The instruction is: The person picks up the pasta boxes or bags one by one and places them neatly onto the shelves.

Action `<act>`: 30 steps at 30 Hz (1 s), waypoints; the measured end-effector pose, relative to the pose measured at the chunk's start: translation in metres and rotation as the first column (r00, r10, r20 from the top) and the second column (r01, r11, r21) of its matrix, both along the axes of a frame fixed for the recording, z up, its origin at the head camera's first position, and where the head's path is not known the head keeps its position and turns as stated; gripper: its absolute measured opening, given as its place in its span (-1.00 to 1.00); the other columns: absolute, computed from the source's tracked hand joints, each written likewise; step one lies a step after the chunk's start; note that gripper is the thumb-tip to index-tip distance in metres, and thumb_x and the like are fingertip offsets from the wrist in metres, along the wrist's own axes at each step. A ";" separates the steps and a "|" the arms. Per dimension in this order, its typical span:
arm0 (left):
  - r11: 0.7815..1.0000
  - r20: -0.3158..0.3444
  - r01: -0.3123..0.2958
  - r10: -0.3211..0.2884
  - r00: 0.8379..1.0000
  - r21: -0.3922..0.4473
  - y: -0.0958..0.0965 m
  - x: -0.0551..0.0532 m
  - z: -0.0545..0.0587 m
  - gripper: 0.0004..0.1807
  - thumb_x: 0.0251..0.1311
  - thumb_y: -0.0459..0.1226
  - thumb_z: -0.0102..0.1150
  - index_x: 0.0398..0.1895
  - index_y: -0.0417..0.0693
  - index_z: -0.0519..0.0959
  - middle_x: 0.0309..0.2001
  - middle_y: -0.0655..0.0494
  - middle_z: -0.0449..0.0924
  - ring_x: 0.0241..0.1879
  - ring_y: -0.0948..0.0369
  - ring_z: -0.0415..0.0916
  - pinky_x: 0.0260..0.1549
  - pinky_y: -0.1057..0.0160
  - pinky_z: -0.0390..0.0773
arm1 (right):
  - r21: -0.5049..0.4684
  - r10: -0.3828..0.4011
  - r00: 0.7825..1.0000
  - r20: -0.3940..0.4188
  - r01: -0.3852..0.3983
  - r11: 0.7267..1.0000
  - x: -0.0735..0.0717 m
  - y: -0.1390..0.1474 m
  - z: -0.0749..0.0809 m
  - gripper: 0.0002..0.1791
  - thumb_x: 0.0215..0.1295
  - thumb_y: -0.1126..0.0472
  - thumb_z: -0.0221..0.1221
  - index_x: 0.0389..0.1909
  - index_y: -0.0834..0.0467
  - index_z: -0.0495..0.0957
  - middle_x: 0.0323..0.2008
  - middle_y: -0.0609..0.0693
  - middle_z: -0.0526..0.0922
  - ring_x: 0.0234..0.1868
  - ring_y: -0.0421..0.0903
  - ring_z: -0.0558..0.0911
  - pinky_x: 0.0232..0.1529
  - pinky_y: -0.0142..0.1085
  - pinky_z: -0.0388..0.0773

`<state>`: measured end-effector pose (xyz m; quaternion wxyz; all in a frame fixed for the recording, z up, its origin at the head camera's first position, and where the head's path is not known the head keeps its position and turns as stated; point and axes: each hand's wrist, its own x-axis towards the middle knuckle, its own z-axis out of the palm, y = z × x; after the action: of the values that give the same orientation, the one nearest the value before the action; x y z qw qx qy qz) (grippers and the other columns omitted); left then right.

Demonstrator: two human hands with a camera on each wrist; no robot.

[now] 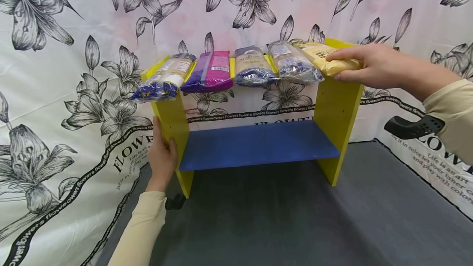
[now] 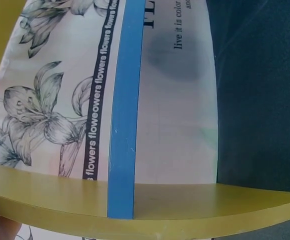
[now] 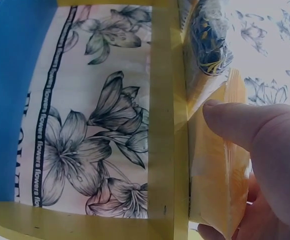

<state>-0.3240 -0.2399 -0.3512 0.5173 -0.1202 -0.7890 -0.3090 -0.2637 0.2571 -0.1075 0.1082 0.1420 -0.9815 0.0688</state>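
My right hand (image 1: 373,65) holds a soft yellow packet (image 1: 318,54) at the right end of the shelf unit's top. In the right wrist view, the thumb (image 3: 235,120) lies on one face of the packet, and fingertips show at its far side. Beside it on the top lie a clear-and-blue packet (image 1: 293,63), a beige-and-blue packet (image 1: 253,65), a pink-and-purple packet (image 1: 212,71) and another clear-and-blue packet (image 1: 166,75). Low on the left, my left hand (image 1: 162,157) rests against the yellow side panel (image 1: 171,122), its fingers extended upward.
The yellow unit has a blue middle shelf (image 1: 258,143) and a right side panel (image 1: 336,122). It stands on a dark grey surface (image 1: 266,216). White flower-printed cloth (image 1: 33,93) hangs behind and at both sides.
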 end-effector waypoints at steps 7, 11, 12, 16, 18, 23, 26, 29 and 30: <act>1.000 -0.029 0.001 -0.001 1.000 -0.008 0.001 0.000 0.000 -0.22 0.32 -0.52 0.03 0.60 -0.21 0.08 -0.57 -0.39 0.49 -0.75 -0.13 0.38 -0.67 0.12 0.28 | -0.029 0.001 1.000 -0.018 -0.002 1.000 -0.003 -0.001 -0.002 -0.35 0.53 0.00 0.04 0.56 0.09 0.24 0.30 0.48 0.36 -0.02 0.26 0.48 -0.24 -0.13 0.34; 1.000 -0.033 0.002 -0.002 0.999 -0.007 0.001 0.000 -0.001 -0.22 0.32 -0.52 0.03 0.61 -0.21 0.08 -0.59 -0.37 0.48 -0.76 -0.09 0.34 -0.67 0.15 0.23 | -0.040 0.008 1.000 -0.023 -0.009 0.999 -0.003 -0.001 -0.004 -0.37 0.55 0.03 0.03 0.56 0.10 0.24 0.32 0.47 0.35 -0.04 0.25 0.53 -0.24 -0.14 0.37; 1.000 -0.032 0.001 -0.001 0.999 -0.007 0.001 0.000 -0.002 -0.23 0.32 -0.52 0.03 0.60 -0.21 0.09 -0.59 -0.36 0.48 -0.76 -0.09 0.33 -0.67 0.16 0.22 | -0.041 0.013 1.000 -0.021 -0.014 0.999 -0.003 -0.001 -0.005 -0.37 0.55 0.03 0.03 0.56 0.10 0.24 0.32 0.47 0.35 -0.04 0.25 0.53 -0.24 -0.14 0.38; 1.000 -0.031 -0.001 0.001 1.000 -0.006 0.001 0.000 -0.003 -0.24 0.34 -0.51 0.03 0.60 -0.20 0.09 -0.59 -0.36 0.48 -0.77 -0.07 0.33 -0.67 0.17 0.21 | -0.038 0.027 1.000 -0.015 -0.028 0.999 -0.001 -0.001 -0.006 -0.36 0.55 0.04 0.04 0.57 0.10 0.22 0.33 0.46 0.34 -0.04 0.24 0.56 -0.23 -0.15 0.40; 1.000 -0.037 0.001 -0.001 0.999 -0.007 0.000 0.000 -0.004 -0.24 0.33 -0.51 0.04 0.60 -0.21 0.10 -0.58 -0.36 0.49 -0.76 -0.07 0.33 -0.67 0.18 0.21 | -0.038 0.029 1.000 -0.004 -0.029 0.999 -0.001 -0.001 -0.006 -0.35 0.55 0.03 0.04 0.58 0.10 0.20 0.34 0.45 0.33 -0.04 0.24 0.56 -0.24 -0.15 0.41; 1.000 -0.056 0.006 -0.007 0.998 -0.020 -0.001 0.000 -0.005 -0.24 0.32 -0.53 0.04 0.59 -0.24 0.11 -0.64 -0.31 0.46 -0.80 0.02 0.25 -0.69 0.21 0.18 | -0.038 0.030 1.000 0.009 -0.029 0.999 0.000 -0.001 -0.007 -0.32 0.55 0.01 0.04 0.59 0.08 0.17 0.37 0.43 0.30 0.00 0.26 0.55 -0.20 -0.10 0.41; 1.000 -0.061 0.006 -0.008 0.998 -0.028 -0.002 -0.001 -0.004 -0.23 0.31 -0.53 0.03 0.59 -0.23 0.10 -0.67 -0.28 0.43 -0.81 0.06 0.22 -0.70 0.22 0.16 | -0.044 0.040 0.999 -0.006 -0.040 0.998 0.003 0.000 -0.008 -0.28 0.53 0.00 0.08 0.61 0.09 0.13 0.42 0.43 0.27 0.08 0.31 0.49 -0.09 0.03 0.40; 0.999 -0.071 0.006 -0.008 0.997 -0.034 -0.003 -0.002 -0.003 -0.23 0.31 -0.53 0.03 0.60 -0.21 0.11 -0.65 -0.30 0.46 -0.82 0.02 0.27 -0.71 0.22 0.18 | -0.062 0.031 0.998 -0.059 -0.035 0.997 0.009 0.001 -0.011 -0.18 0.47 -0.05 0.14 0.62 0.11 0.07 0.44 0.44 0.27 0.18 0.39 0.43 0.03 0.22 0.38; 0.999 -0.077 0.005 -0.007 0.997 -0.034 -0.003 -0.002 -0.003 -0.23 0.31 -0.53 0.03 0.60 -0.20 0.10 -0.64 -0.31 0.48 -0.81 0.00 0.29 -0.71 0.22 0.19 | -0.073 0.017 0.997 -0.078 -0.023 0.997 0.011 0.002 -0.014 -0.14 0.46 -0.07 0.15 0.63 0.12 0.04 0.45 0.44 0.26 0.21 0.42 0.41 0.06 0.28 0.36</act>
<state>-0.3257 -0.2432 -0.3541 0.5444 -0.1432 -0.7731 -0.2924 -0.2523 0.2593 -0.1211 0.1507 0.1504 -0.9719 0.1006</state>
